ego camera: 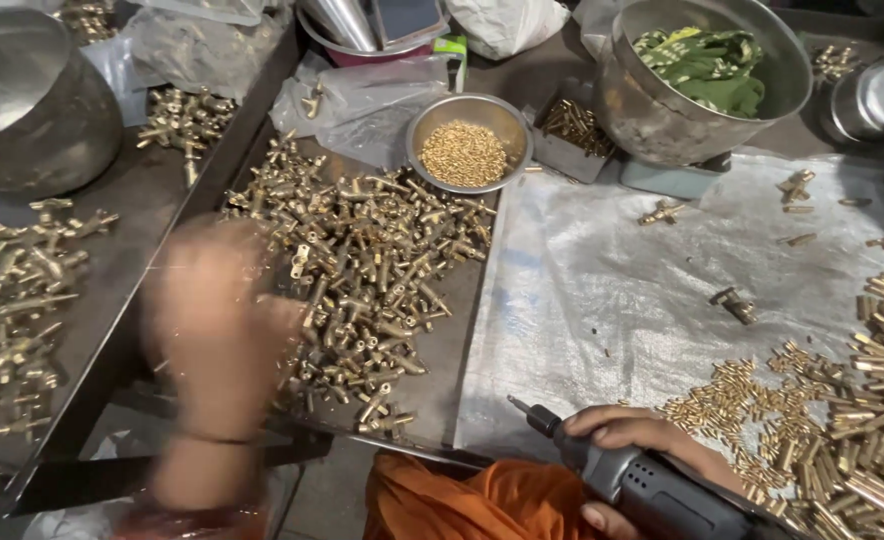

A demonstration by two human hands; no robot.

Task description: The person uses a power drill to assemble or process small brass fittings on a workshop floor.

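Observation:
My left hand [217, 320] is blurred with motion over the near left edge of a heap of brass tee fittings [362, 260] on a dark metal tray [447, 350]. Whether it holds a fitting is hidden by the blur. My right hand [632, 440] grips a grey electric screwdriver [652, 490] at the bottom, its bit [522, 408] pointing up-left over a white plastic sheet [612, 290]. A small steel bowl [469, 140] of tiny brass pieces stands behind the heap.
Several brass pins [852, 420] lie piled at the right on the sheet. More fittings [22, 310] lie on a left tray. A big steel pot [702, 80] with green cloth stands at the back right, another pot [32, 100] at the back left. Orange cloth [482, 500] covers my lap.

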